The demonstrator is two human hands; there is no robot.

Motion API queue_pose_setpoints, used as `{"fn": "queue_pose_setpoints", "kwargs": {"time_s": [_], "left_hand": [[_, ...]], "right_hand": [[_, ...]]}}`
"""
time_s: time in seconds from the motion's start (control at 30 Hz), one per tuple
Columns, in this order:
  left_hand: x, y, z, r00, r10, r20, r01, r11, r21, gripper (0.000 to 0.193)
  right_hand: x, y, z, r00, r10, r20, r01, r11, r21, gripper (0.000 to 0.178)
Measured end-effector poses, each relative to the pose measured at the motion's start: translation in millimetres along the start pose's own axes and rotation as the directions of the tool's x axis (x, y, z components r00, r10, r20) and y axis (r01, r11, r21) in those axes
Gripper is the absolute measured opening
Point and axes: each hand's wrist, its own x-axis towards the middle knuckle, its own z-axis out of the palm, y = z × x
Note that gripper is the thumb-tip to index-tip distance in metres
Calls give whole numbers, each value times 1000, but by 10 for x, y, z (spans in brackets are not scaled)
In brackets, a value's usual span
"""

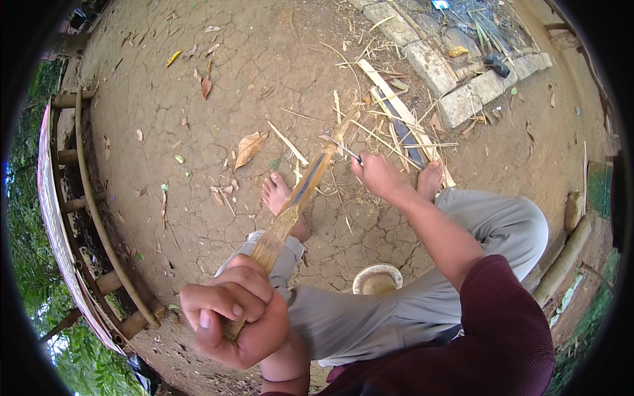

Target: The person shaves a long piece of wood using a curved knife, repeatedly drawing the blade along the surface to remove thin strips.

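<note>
My left hand (241, 313) is closed around the near end of a long, brown carved wooden piece (284, 228). The piece slants away from me between my feet, with a dark strip or groove along its middle and a narrow, crooked far end. In my right hand (382, 177) is a small knife (348, 152), its fingers wrapped round the handle. The thin blade points left and lies across the wood close to its far end; whether it cuts in cannot be made out.
Pale wood slats (403, 109) and scattered shavings lie by my right foot (430, 179). Concrete blocks (460, 104) edge an ash patch at the upper right. A shallow round bowl (377, 280) sits below my lap. Dry leaves (250, 149) dot the cracked earth. A bamboo frame (84, 178) stands at left.
</note>
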Motion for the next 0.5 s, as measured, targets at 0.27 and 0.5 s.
{"fn": "queue_pose_setpoints", "kwargs": {"time_s": [0.27, 0.5], "left_hand": [[-14, 17, -52, 1000, -11, 4, 11, 999, -33, 17], [-16, -8, 3, 999, 44, 26, -43, 999, -31, 21]], "right_hand": [[649, 408, 161, 994, 104, -35, -107, 990, -88, 45], [850, 628, 256, 988, 124, -91, -133, 986, -104, 45]]}}
